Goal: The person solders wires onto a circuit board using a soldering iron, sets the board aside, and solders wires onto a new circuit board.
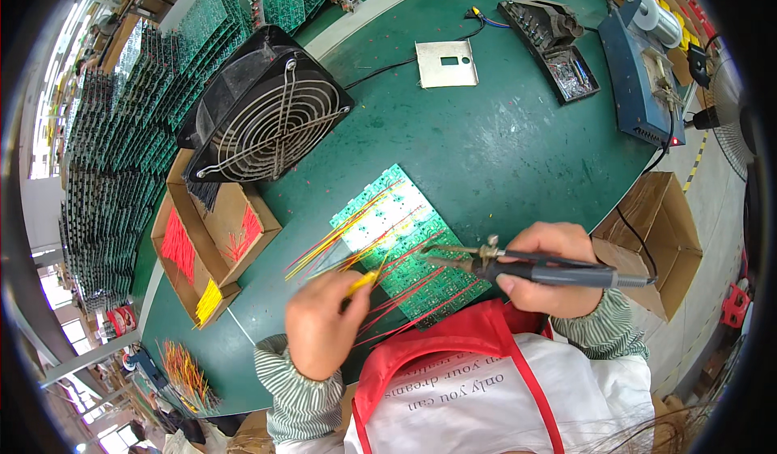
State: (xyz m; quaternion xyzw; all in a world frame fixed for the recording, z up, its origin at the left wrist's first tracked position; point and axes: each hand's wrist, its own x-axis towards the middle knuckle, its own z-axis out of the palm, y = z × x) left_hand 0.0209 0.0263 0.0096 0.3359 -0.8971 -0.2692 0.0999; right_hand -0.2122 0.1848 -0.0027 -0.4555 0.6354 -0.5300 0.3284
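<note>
A green circuit board [441, 292] lies on the bench in front of me, with red and yellow wires [344, 227] sticking out past its left side. My left hand [320, 324] is beside the board's lower left, its fingers pinched on yellow wires [366, 282], one of which points at the board. My right hand [558, 252] is wrapped round a soldering iron [566, 274] with a dark handle and a metal feed guide. The iron's tip is over the middle of the board; I cannot tell whether it touches.
A black fan [275, 118] stands beyond the board to the left. Cardboard boxes [212, 248] hold red and yellow wires, with stacked circuit boards [121, 146] behind. A blue solder station [639, 74], a black tool tray [558, 57] and a white plate [447, 65] sit farther off.
</note>
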